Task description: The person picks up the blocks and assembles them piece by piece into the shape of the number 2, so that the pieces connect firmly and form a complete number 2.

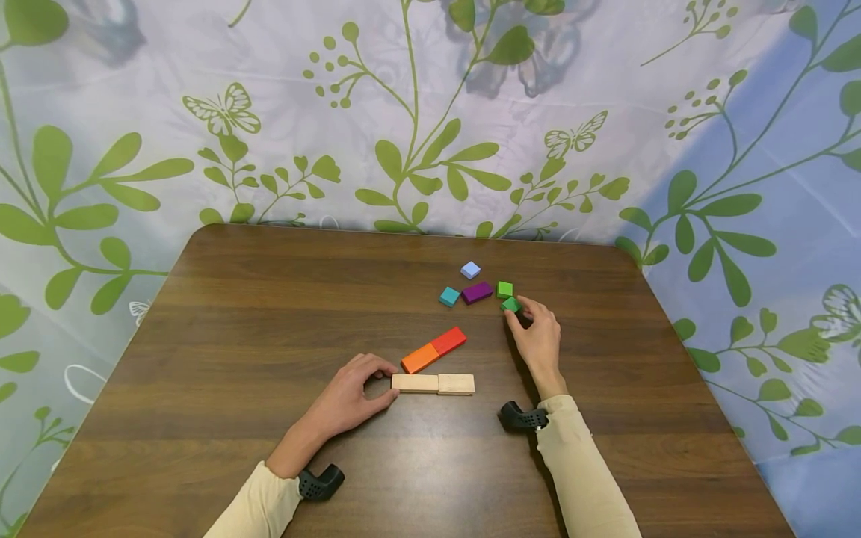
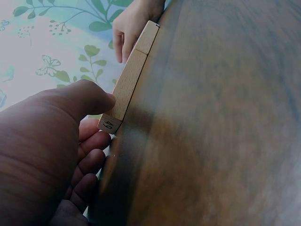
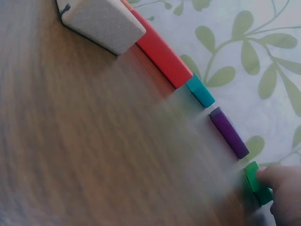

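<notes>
Thumb and fingers of my left hand (image 1: 350, 394) hold the left end of a plain wooden block (image 1: 415, 383). A number is marked on that block's end face in the left wrist view. End to end with it lies a second plain wooden block (image 1: 457, 384). Farther back on the right, my right hand (image 1: 542, 342) pinches a small dark green block (image 1: 510, 305) between thumb and fingers. Just behind that is a light green block (image 1: 504, 289). An orange block (image 1: 420, 359) and a red block (image 1: 448, 341) form a slanted row behind the wooden pair.
A purple block (image 1: 477, 293) lies left of the green ones, with a teal block (image 1: 449, 297) beside it. Behind them is a pale blue block (image 1: 471, 270). The brown wooden table (image 1: 269, 299) ends at a leaf-patterned cloth (image 1: 269, 112).
</notes>
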Motion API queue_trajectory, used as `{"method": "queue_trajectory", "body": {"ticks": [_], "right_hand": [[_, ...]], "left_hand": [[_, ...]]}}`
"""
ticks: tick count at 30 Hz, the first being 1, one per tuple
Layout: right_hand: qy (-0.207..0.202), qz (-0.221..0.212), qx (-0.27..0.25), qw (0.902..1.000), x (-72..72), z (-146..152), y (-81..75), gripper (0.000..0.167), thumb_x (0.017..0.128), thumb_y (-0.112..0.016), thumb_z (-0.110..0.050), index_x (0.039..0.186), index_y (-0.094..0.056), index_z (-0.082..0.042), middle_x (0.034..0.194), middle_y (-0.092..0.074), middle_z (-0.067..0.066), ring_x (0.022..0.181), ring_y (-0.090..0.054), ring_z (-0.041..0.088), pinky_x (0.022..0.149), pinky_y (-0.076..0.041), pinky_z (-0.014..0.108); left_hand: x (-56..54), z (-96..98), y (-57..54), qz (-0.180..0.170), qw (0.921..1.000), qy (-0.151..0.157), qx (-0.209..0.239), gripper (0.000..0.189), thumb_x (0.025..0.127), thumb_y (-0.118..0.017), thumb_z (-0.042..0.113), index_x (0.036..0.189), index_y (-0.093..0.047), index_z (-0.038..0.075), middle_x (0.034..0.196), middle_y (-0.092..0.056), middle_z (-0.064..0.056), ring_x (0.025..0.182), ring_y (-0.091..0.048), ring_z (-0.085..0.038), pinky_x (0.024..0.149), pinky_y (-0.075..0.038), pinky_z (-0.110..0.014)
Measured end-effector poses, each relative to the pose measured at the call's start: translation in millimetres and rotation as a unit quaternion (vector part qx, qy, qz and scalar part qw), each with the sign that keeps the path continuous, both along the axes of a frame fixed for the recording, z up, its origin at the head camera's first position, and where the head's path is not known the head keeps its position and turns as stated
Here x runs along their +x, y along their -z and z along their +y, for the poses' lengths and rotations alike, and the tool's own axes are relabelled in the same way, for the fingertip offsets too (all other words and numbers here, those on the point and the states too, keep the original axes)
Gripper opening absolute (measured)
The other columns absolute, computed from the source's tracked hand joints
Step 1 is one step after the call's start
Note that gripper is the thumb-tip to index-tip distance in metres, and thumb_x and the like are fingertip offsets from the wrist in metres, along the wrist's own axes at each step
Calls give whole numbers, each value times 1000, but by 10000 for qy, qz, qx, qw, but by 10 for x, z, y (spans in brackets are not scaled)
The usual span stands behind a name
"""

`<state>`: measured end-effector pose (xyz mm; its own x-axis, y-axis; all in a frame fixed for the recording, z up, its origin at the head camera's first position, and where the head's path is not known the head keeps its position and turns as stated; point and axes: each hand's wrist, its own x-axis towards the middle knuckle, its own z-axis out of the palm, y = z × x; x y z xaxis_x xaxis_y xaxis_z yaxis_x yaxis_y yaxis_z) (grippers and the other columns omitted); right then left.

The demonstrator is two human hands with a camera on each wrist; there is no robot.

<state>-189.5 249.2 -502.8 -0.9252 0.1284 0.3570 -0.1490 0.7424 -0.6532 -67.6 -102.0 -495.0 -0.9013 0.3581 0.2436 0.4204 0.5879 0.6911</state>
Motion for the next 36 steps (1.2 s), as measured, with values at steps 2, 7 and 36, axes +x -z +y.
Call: {"method": "queue_trajectory", "body": {"ticks": [2, 7, 36], "right_hand": [[7, -84, 24, 10000, 3, -3, -4, 42, 95, -77, -23, 131, -69, -3, 127, -68, 23, 111, -67, 40, 104, -44, 56], [-17, -143, 44, 9999, 2, -5, 2, 42, 96, -76, -21, 132, -68, -2, 128, -67, 24, 112, -68, 40, 104, -45, 57], [-96, -143, -59, 9998, 5, -12, 7, 36, 97, -75, -20, 128, -71, -3, 126, -69, 23, 111, -70, 39, 100, -51, 54]], "left_hand": [[1, -1, 1, -2, 10000, -6, 5, 26, 90, -82, 22, 114, -72, 17, 106, -68, 4, 96, -58, -11, 86, -52, -33], [1, -3, 1, -15, 10000, -7, 15, 26, 90, -82, 21, 114, -72, 17, 106, -68, 5, 96, -57, -10, 86, -52, -33], [10, -7, -13, -80, 10000, -25, 10, 25, 90, -82, 21, 113, -73, 17, 106, -68, 5, 97, -58, -10, 86, -53, -33]]}}
